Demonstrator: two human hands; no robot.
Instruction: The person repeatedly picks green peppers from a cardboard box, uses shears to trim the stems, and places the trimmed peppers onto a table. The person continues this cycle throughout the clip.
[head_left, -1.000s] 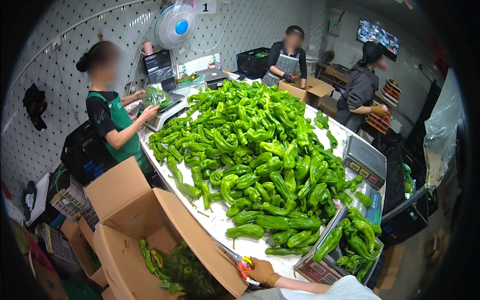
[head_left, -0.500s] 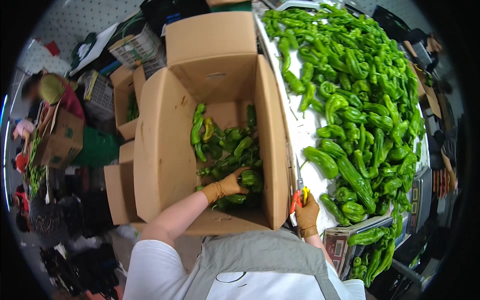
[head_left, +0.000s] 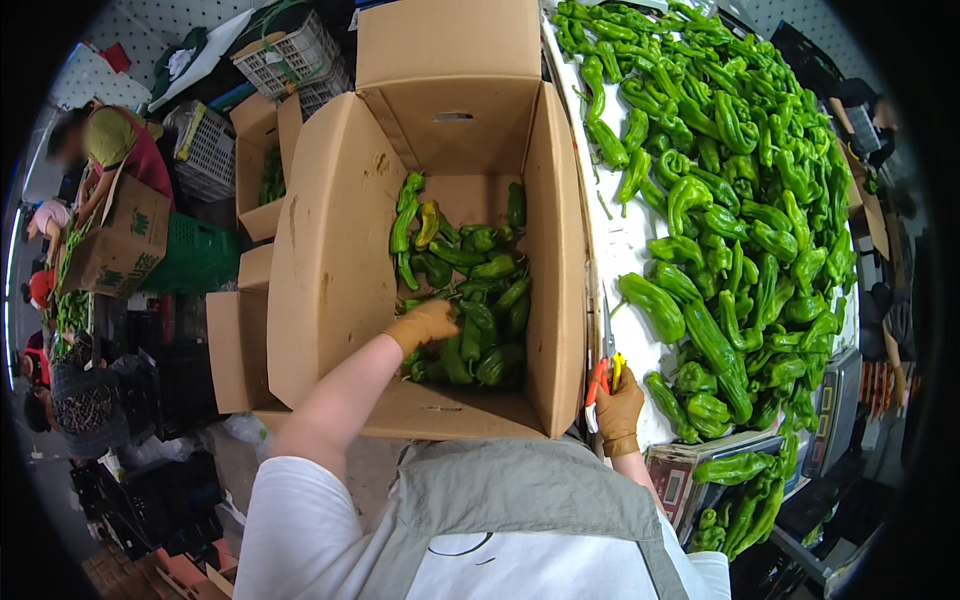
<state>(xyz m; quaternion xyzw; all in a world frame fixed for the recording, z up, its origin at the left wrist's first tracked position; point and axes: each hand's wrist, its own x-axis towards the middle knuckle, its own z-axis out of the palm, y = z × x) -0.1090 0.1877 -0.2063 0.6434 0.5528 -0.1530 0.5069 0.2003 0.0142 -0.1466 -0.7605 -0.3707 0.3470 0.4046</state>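
Inside a tall cardboard box [head_left: 330, 260] lie several green peppers [head_left: 480, 320], with one yellowish pepper [head_left: 428, 224] among them. My left hand [head_left: 425, 325], in a brown glove, reaches down into the box at the left side of the pile. Its fingers bend over the peppers there; their tips are hidden, so its grip is unclear. Outside the box's right wall, my gloved right hand [head_left: 620, 408] is closed around scissors [head_left: 598, 385] with red, white and yellow on the handles. Their blades point away from me, along the table edge.
A large heap of green peppers [head_left: 740, 230] covers the white table [head_left: 620, 260] on the right. Scales [head_left: 680, 490] stand at its near end, with peppers on top. Smaller cardboard boxes [head_left: 235, 350], grey crates and a green crate [head_left: 200, 250] are on the left. People work at both sides.
My left hand has drawn back to the left from the pepper it was around at the right of the pile. The peppers there have shifted. My right hand keeps the scissors.
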